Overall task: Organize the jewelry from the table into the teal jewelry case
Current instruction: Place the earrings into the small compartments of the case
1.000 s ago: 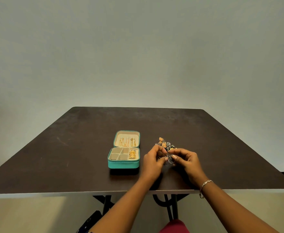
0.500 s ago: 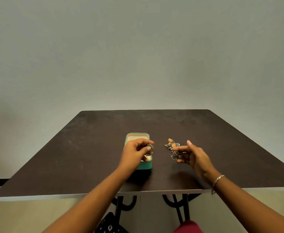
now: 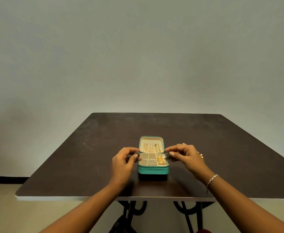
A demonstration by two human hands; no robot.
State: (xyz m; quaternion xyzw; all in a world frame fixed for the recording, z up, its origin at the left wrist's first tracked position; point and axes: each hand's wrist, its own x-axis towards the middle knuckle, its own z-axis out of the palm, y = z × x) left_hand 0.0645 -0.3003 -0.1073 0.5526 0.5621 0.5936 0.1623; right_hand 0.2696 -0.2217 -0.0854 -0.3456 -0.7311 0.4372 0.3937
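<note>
A dark round metal earring (image 3: 136, 155) is being pinched in the left hand (image 3: 123, 163), a matching earring (image 3: 167, 156) in the right hand (image 3: 186, 157), either side of the open teal jewelry case (image 3: 153, 170) on the dark worktop (image 3: 70, 165). Lowering both into an empty compartment (image 3: 144, 156) is probably being called for next.

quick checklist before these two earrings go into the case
1. Teal case open: ok, lid up.
2. Left hand pinches dark earring: ok, at the case's left edge.
3. Right hand pinches second earring: ok, at the right edge.
4. Free compartment: ok, small compartments look empty.
5. Earrings match: cannot tell, too small.
6. All jewelry stowed: not ok, loose jewelry lies behind the right hand.
</note>
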